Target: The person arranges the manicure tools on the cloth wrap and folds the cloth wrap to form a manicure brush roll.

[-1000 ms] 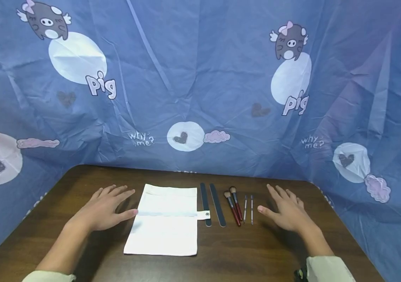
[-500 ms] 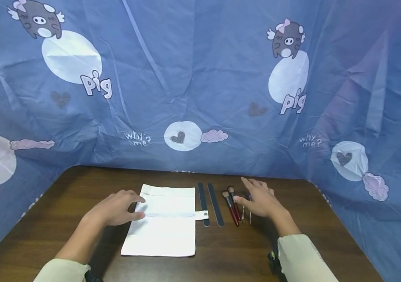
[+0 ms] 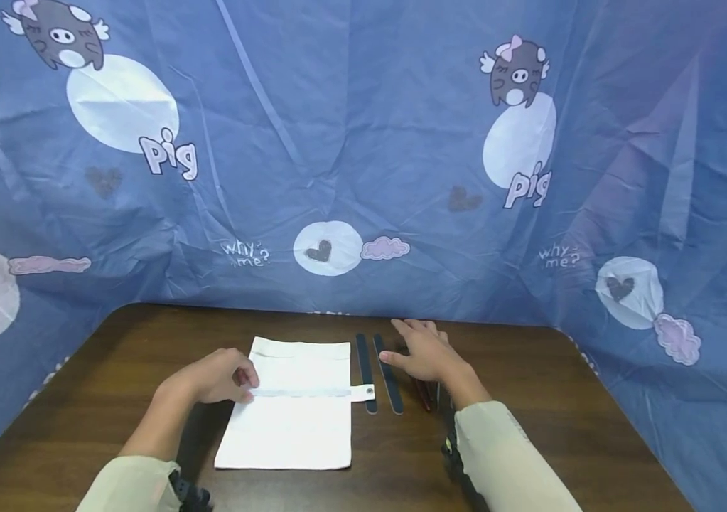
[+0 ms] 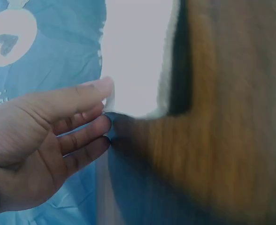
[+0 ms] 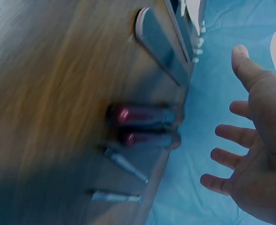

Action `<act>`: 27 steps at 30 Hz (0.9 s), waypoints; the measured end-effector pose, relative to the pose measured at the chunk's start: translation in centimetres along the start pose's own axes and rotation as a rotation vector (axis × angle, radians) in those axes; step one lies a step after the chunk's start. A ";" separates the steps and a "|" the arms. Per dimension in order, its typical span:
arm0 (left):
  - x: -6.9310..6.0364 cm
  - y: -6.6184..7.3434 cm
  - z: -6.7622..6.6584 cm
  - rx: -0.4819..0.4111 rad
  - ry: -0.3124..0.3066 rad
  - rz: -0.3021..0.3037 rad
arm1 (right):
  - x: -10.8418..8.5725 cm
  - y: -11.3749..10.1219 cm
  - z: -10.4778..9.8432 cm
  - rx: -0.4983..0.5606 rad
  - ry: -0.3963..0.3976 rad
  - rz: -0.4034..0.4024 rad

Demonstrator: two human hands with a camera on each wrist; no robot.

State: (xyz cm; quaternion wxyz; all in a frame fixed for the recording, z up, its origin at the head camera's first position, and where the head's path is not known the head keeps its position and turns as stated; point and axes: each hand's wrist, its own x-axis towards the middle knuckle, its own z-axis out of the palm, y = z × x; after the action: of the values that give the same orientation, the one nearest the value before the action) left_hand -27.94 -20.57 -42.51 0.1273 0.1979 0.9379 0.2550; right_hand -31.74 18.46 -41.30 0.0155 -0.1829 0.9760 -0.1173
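Note:
A flat white cloth pouch (image 3: 299, 434) with a snap strap (image 3: 363, 393) lies on the table. At its left edge, my left hand (image 3: 216, 377) has its fingers loosely bent, thumb and fingertips overlapping the cloth in the head view; the left wrist view shows the thumb in front of the pouch (image 4: 135, 56). My right hand (image 3: 427, 353) hovers with spread fingers over the brushes, thumb tip overlapping the right-hand dark nail file (image 3: 391, 384). Beside it lies another dark nail file (image 3: 364, 363). Two red-handled makeup brushes (image 5: 142, 115) appear blurred in the right wrist view.
Two thin silvery sticks (image 5: 124, 164) lie right of the brushes. A blue printed curtain (image 3: 337, 142) hangs behind the dark wooden table (image 3: 146, 334) and along its sides.
My left hand has moved right to the pouch's left edge, its fingers bending more. My right hand has swung left from beyond the sticks to above the brushes. The view has turned slightly right.

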 end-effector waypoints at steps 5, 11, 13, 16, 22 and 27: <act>0.0 -0.7 -0.1 -0.040 0.015 -0.031 | 1.0 -1.6 -0.1 -0.003 -0.013 -0.005; -0.2 -1.6 0.1 -0.090 0.019 -0.047 | 2.2 -2.4 0.7 0.003 -0.019 -0.021; -0.3 -1.9 0.2 -0.105 0.019 -0.060 | 2.6 -2.6 1.1 0.009 -0.025 -0.030; -0.5 -2.2 0.3 -0.126 0.021 -0.054 | 3.2 -2.8 1.6 0.024 -0.037 -0.049; -0.4 -2.2 0.6 -0.182 0.038 -0.036 | 4.0 -2.9 2.1 0.023 -0.052 -0.059; -0.2 -1.9 1.0 -0.198 0.029 -0.055 | 4.5 -2.5 2.9 0.073 -0.053 -0.019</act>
State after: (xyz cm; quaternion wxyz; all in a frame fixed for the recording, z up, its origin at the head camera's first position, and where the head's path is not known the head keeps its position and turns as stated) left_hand -28.05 -21.74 -44.30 0.1395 0.1548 0.9149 0.3457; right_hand -34.86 13.88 -43.47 0.0471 -0.1944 0.9686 -0.1479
